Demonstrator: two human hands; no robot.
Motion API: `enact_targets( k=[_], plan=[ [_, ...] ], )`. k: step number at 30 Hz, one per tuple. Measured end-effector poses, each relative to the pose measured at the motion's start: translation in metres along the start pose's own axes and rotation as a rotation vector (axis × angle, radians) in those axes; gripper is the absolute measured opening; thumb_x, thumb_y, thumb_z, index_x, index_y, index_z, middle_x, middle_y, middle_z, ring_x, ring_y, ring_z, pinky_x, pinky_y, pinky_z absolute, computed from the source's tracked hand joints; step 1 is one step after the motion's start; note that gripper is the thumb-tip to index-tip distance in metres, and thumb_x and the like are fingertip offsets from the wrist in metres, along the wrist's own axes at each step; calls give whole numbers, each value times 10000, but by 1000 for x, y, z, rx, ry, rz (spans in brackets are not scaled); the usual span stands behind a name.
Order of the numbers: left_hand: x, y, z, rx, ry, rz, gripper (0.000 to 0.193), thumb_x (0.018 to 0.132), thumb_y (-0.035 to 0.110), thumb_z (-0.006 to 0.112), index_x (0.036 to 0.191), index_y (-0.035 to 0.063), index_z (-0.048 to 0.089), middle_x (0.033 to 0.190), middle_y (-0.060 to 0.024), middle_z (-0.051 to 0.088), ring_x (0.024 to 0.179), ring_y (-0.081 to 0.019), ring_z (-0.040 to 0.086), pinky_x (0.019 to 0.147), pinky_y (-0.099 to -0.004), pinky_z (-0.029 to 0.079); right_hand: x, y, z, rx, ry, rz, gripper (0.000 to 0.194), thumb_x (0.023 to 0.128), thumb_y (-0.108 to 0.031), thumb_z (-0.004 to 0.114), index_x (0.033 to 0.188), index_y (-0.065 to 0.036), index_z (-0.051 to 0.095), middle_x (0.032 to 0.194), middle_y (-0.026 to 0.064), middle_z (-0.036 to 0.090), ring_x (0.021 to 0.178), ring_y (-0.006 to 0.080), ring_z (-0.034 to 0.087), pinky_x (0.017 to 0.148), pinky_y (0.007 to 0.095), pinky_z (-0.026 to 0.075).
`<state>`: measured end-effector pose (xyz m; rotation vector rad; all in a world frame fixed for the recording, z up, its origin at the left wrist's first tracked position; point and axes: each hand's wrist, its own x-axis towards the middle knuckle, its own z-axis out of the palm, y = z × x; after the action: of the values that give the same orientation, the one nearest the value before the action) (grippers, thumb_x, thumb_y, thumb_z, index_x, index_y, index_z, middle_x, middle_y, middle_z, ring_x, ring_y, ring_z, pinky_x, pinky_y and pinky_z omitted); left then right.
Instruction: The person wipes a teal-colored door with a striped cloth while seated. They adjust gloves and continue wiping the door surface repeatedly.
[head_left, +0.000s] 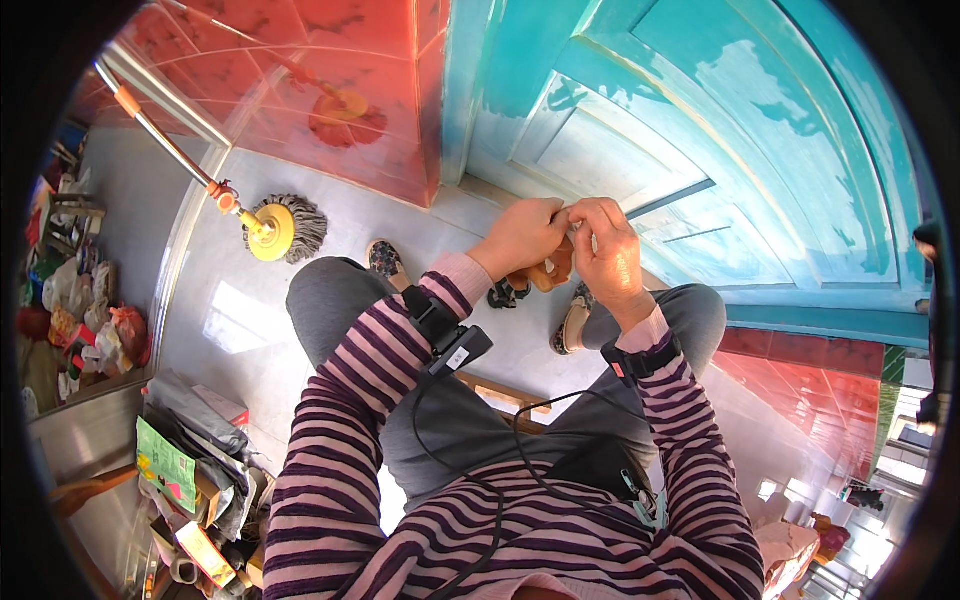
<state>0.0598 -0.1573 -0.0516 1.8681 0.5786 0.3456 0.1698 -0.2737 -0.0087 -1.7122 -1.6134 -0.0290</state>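
Note:
My left hand (526, 234) and my right hand (609, 255) meet in front of my knees, with their fingertips pinched together. An orange-brown soft-looking item (553, 271) hangs between and below them, held in both hands. Its upper part and whatever lies right at the fingertips are hidden by my fingers. Beneath the left hand is a dark patterned thing (507, 294), partly covered, so I cannot tell what it is. My wrists carry black straps, and the left one bears a small black device (457, 351).
A string mop (281, 229) with a yellow head stands on the grey floor at left. Ahead is a turquoise panelled door (615, 157) beside a red tiled wall (337, 90). Boxes and bags (199, 465) are piled at lower left. A cable (499, 517) runs across my lap.

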Motion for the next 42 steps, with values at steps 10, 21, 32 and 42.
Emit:
enact_targets(
  k=[10,21,32,42],
  plan=[
    [-9,14,2,313,217,208,276,988,296,531,898,58,637,785,-177,674,745,-412,648,675,-517,504,-12,20,4,-180,-394,328,81,922,-1,528,957,-19,598,995,237,670,798,414,668,656,486,537],
    [-19,7,18,363,145,277,191,957,240,576,855,81,598,771,-137,667,734,-385,647,648,-509,496,10,60,18,1187,-102,1078,392,1030,-40,352,1346,84,547,1238,201,671,1064,301,680,892,373,557],
    [-11,12,14,392,229,439,196,966,256,587,874,82,589,819,-130,666,761,-372,642,648,-495,493,-18,81,54,432,-486,575,384,1052,-191,492,1403,-43,545,1391,178,603,1269,254,563,1044,329,454],
    [-17,18,21,357,120,450,180,974,230,581,875,79,575,801,-99,651,757,-338,641,626,-469,479,8,98,44,1561,-369,834,561,1065,-345,512,1486,18,437,1514,198,488,1369,340,514,1168,425,417]
  ],
)
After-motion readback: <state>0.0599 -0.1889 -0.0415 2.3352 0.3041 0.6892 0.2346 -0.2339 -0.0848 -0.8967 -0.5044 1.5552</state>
